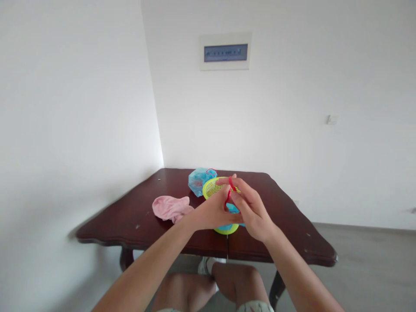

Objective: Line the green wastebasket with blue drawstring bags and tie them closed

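Observation:
A thin red drawstring [231,184] runs between my two hands above the basket. My left hand [212,210] has the string across its thumb side, with its fingers partly hidden. Facing it, my right hand [252,210] has the string looped round a bent finger. Below and behind both hands stands a yellow-green mesh basket [210,187]. Blue plastic film [232,208] shows in the basket between the hands and over its near side. Whether the string joins this film is hidden by the hands.
A crumpled blue plastic bag [197,182] with a red string lies behind the basket. Left of my hands is a pink cloth [170,208]. The dark wooden table [130,225] has wavy edges and stands by the white walls. My legs are under its front edge.

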A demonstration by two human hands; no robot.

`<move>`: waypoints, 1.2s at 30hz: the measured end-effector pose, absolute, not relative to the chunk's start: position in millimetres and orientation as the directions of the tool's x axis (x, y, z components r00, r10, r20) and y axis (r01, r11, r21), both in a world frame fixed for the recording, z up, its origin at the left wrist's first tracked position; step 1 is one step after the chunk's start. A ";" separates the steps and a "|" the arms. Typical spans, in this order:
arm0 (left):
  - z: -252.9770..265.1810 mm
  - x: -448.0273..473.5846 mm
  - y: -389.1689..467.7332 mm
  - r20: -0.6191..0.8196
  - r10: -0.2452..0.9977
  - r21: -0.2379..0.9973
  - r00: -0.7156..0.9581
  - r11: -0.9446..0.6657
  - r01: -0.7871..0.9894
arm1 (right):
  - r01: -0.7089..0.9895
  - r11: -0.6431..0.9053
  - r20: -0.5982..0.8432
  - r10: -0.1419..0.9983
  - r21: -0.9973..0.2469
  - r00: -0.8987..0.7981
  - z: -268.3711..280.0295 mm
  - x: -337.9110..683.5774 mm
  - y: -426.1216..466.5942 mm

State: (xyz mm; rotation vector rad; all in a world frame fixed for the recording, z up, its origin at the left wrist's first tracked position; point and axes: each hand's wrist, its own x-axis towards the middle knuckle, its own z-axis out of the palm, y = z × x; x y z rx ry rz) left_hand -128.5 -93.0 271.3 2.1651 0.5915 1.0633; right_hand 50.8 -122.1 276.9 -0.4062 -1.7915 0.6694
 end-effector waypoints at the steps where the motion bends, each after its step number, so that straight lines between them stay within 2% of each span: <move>1: 271.1 -126.9 -95.4 0.556 0.624 0.688 0.549 -0.716 0.117 | -0.007 0.799 0.743 0.556 -0.602 -0.373 280.7 51.5 -123.4; 5: 271.7 -129.5 -104.1 0.593 0.560 0.545 0.579 -0.808 0.224 | 0.064 0.813 0.661 0.513 -0.578 -0.547 289.9 54.2 -131.0; 8: 272.2 -138.0 -110.6 0.587 0.522 0.489 0.619 -0.838 0.243 | 0.012 0.797 0.654 0.504 -0.603 -0.564 289.9 54.1 -138.6; 11: 272.1 -145.4 -115.1 0.585 0.533 0.557 0.611 -0.812 0.175 | -0.046 0.770 0.674 0.525 -0.636 -0.520 288.5 52.5 -145.0; 14: 270.4 -148.5 -116.2 0.566 0.568 0.629 0.598 -0.766 0.133 | -0.023 0.769 0.660 0.532 -0.638 -0.530 290.5 49.9 -148.7; 18: 262.5 -149.1 -114.6 0.465 0.635 0.731 0.616 -0.668 0.137 | 0.083 0.777 0.649 0.574 -0.624 -0.499 293.1 42.7 -151.3; 25: 229.1 -142.9 -103.4 0.532 0.604 0.774 0.593 -0.631 -0.051 | 0.329 0.774 0.626 0.632 -0.541 -0.457 273.1 31.1 -155.2; 30: 210.5 -152.1 -87.6 0.491 0.803 0.871 0.338 -0.445 -0.208 | 0.388 0.766 0.736 0.625 -0.513 -0.262 259.4 45.6 -151.8; 33: 216.8 -160.7 -85.3 0.483 0.802 0.876 0.353 -0.440 -0.199 | 0.378 0.748 0.775 0.622 -0.546 -0.111 254.8 52.2 -145.4; 36: 228.2 -161.7 -89.5 0.461 0.788 0.887 0.409 -0.420 -0.191 | 0.357 0.734 0.750 0.650 -0.579 -0.121 250.9 51.9 -136.6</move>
